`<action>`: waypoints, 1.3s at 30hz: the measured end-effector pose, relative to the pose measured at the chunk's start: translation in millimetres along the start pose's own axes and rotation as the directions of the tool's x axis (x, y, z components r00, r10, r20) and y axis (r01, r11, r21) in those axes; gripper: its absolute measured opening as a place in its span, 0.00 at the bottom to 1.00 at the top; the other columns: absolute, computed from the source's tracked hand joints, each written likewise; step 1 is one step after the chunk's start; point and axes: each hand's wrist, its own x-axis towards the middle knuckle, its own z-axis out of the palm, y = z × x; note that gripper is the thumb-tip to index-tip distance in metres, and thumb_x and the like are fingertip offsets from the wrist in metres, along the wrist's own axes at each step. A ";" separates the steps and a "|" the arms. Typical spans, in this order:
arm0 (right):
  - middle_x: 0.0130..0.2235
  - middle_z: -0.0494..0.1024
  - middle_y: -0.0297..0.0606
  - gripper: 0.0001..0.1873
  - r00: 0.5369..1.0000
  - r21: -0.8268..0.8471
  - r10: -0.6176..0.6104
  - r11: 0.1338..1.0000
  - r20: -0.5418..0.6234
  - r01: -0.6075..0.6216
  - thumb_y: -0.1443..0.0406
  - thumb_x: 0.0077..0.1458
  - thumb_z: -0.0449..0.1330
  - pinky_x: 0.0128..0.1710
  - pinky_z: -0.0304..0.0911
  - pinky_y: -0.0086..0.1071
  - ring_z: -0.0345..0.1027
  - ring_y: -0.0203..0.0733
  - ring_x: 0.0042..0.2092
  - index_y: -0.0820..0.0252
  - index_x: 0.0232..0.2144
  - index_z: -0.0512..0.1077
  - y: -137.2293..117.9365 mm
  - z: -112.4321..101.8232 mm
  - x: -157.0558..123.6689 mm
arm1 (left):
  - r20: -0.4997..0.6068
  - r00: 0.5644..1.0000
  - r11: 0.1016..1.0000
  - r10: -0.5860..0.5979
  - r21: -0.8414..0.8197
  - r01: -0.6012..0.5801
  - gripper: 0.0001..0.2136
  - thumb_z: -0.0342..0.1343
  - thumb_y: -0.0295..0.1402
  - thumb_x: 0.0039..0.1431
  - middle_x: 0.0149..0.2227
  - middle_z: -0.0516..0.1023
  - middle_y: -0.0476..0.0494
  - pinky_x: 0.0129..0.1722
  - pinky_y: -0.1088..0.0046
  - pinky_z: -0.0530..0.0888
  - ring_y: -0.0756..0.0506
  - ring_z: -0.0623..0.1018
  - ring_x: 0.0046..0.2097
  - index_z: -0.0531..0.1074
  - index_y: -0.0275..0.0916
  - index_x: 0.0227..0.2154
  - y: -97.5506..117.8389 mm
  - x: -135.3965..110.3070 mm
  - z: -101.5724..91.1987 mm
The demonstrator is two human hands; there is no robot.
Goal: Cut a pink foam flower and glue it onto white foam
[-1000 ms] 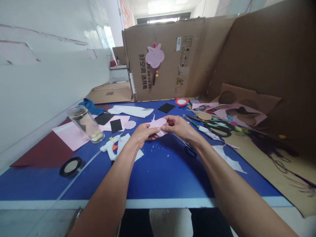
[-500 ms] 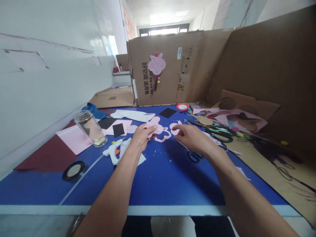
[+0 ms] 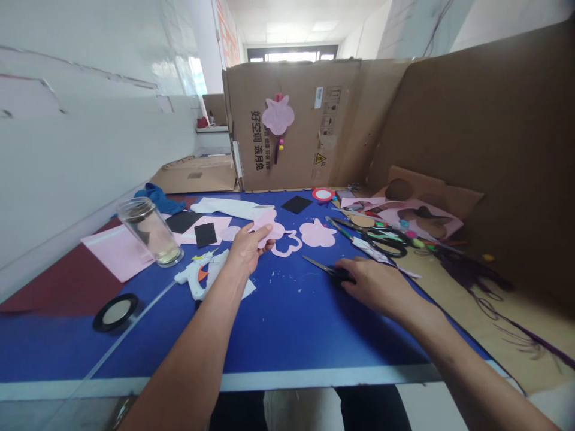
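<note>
My left hand (image 3: 245,247) pinches a pink felt piece (image 3: 266,222) just above the blue table (image 3: 291,317). A thin pink felt offcut loop (image 3: 290,245) hangs from it onto the table. A pink flower-shaped cutout (image 3: 317,233) lies flat to the right of that. My right hand (image 3: 372,284) rests on the handles of the black scissors (image 3: 326,268), whose blades point left; its fingers curl over them.
A glass jar (image 3: 150,230), a white glue gun (image 3: 197,275) and a black tape ring (image 3: 114,311) sit at the left. Black and pink felt squares lie behind. More scissors, pens and felt scraps (image 3: 381,236) crowd the right. Cardboard walls (image 3: 305,131) enclose the back and right.
The pink felt came apart: my right hand laid the flower cutout on the table, then moved down to the black scissors. My left hand kept the other pink piece.
</note>
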 end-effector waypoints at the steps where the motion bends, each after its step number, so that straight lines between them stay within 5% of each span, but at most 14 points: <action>1: 0.46 0.85 0.43 0.22 1.000 0.013 -0.008 1.000 -0.003 0.008 0.65 0.61 0.60 0.31 0.53 0.34 0.81 0.53 0.44 0.49 0.57 0.79 0.7 0.6 1.4 | 0.003 1.000 1.000 -0.004 -0.010 0.004 0.35 0.73 0.24 0.55 0.31 0.82 0.47 0.27 0.73 0.77 0.47 0.80 0.25 0.64 0.38 0.63 0.0 0.7 -0.7; 5: 0.40 0.84 0.41 0.25 0.998 0.134 -0.025 0.990 -0.061 0.033 0.65 0.58 0.59 0.31 0.52 0.35 0.77 0.49 0.39 0.51 0.57 0.79 7.2 6.3 2.4 | 0.055 0.997 0.994 -0.049 -0.094 0.054 0.20 0.71 0.24 0.57 0.32 0.82 0.46 0.28 0.73 0.78 0.49 0.79 0.26 0.73 0.38 0.50 0.5 2.8 -2.8; 7: 0.37 0.82 0.39 0.26 0.993 0.340 -0.011 0.939 -0.118 0.051 0.63 0.60 0.59 0.33 0.56 0.35 0.74 0.47 0.36 0.54 0.59 0.77 8.2 8.2 4.8 | 0.100 0.992 0.984 -0.082 -0.150 0.096 0.10 0.70 0.24 0.59 0.32 0.83 0.44 0.30 0.74 0.80 0.50 0.79 0.27 0.76 0.37 0.41 1.2 1.2 -1.6; 12: 0.30 0.75 0.31 0.25 0.985 0.881 -0.040 0.441 -0.170 0.170 0.56 0.56 0.62 0.29 0.56 0.33 0.62 0.39 0.28 0.58 0.53 0.79 -24.3 0.2 32.0 | 0.272 0.951 0.966 -0.147 -0.166 0.197 0.02 0.63 0.24 0.66 0.42 0.86 0.37 0.29 0.78 0.80 0.51 0.81 0.30 0.80 0.33 0.38 3.1 -11.7 7.7; 16: 0.24 0.68 0.24 0.21 0.961 0.982 -0.256 0.122 -0.109 0.144 0.65 0.46 0.66 0.26 0.51 0.30 0.55 0.34 0.25 0.57 0.45 0.82 -62.7 -3.7 62.3 | 0.319 0.933 0.956 -0.167 -0.178 0.232 0.06 0.58 0.22 0.69 0.46 0.86 0.35 0.27 0.80 0.79 0.52 0.81 0.30 0.80 0.30 0.41 5.6 -16.6 9.9; 19: 0.26 0.72 0.25 0.20 0.953 0.992 -0.282 0.026 -0.111 0.123 0.62 0.48 0.68 0.28 0.57 0.29 0.58 0.33 0.26 0.57 0.46 0.80 -75.1 4.3 74.0 | 0.228 0.959 0.956 -0.170 -0.200 0.217 0.05 0.59 0.20 0.68 0.40 0.86 0.38 0.23 0.81 0.76 0.53 0.79 0.26 0.80 0.29 0.40 7.5 -14.0 8.6; 26: 0.34 0.82 0.33 0.33 0.951 0.993 -0.309 -0.115 -0.030 -0.006 0.55 0.46 0.78 0.28 0.64 0.28 0.69 0.35 0.27 0.56 0.53 0.76 -74.4 25.0 71.0 | 0.252 0.946 0.963 -0.206 -0.117 0.241 0.01 0.63 0.20 0.64 0.32 0.84 0.39 0.21 0.79 0.76 0.53 0.75 0.22 0.79 0.28 0.37 -3.9 -13.7 12.6; 30: 0.33 0.82 0.34 0.26 0.960 0.991 -0.279 -0.128 -0.003 -0.034 0.55 0.47 0.76 0.25 0.61 0.27 0.64 0.32 0.24 0.59 0.46 0.80 -73.1 27.8 71.3 | 0.252 0.941 0.959 -0.224 -0.113 0.259 0.03 0.62 0.19 0.64 0.33 0.84 0.40 0.23 0.79 0.77 0.51 0.78 0.24 0.78 0.29 0.40 -9.6 -13.8 16.6; 39: 0.32 0.81 0.33 0.33 0.992 0.997 -0.125 -0.074 -0.032 0.023 0.48 0.46 0.77 0.27 0.60 0.28 0.63 0.35 0.28 0.57 0.51 0.78 -70.5 23.1 64.6 | -0.021 0.994 0.949 -0.106 -0.302 0.095 0.08 0.64 0.17 0.61 0.35 0.84 0.42 0.28 0.75 0.80 0.48 0.83 0.30 0.75 0.34 0.39 -4.8 -12.9 17.2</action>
